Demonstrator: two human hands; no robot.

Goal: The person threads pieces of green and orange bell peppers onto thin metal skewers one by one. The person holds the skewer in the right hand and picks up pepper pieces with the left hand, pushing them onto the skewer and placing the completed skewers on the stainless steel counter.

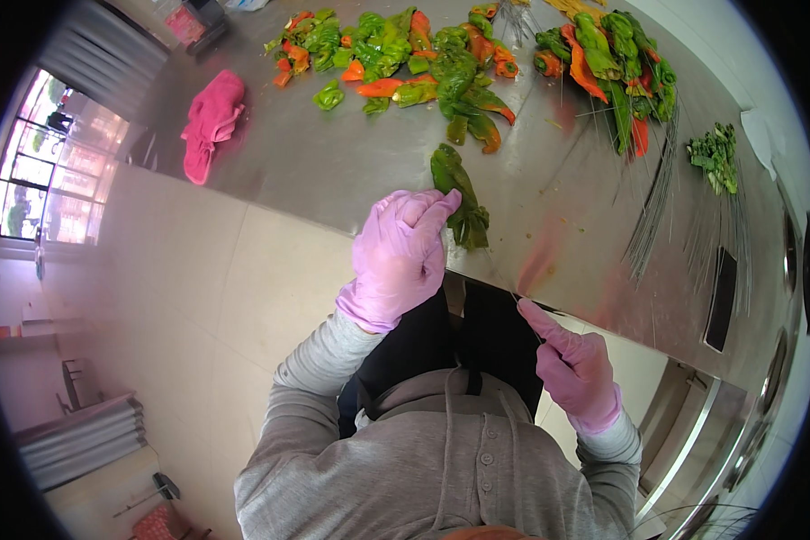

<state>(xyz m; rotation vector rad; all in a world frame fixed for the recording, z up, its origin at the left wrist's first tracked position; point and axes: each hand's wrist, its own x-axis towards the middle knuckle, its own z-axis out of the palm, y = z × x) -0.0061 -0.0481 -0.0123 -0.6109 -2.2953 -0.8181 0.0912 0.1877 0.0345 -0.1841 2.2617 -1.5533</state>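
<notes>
My left hand [405, 246], in a pink glove, is closed on a green pepper piece [457, 177] at the near edge of the metal table [310, 175]. My right hand [576, 361], gloved too, grips a thin metal skewer [515, 297] below the table edge, its index finger stretched along it. The skewer points up towards the pepper in my left hand; whether its tip is in the pepper I cannot tell. Loose green and red peppers [455, 74] lie beyond my left hand. At the upper right is a heap of peppers [597, 57] with skewers through some of them.
A pink cloth [212, 125] lies at the table's left. Thin metal skewers [655, 202] lie right of my hands, near a bunch of chopped greens [714, 158] with more skewers under it. A black rectangular object [721, 300] sits near the right edge, and a dark device [206, 27] stands far left.
</notes>
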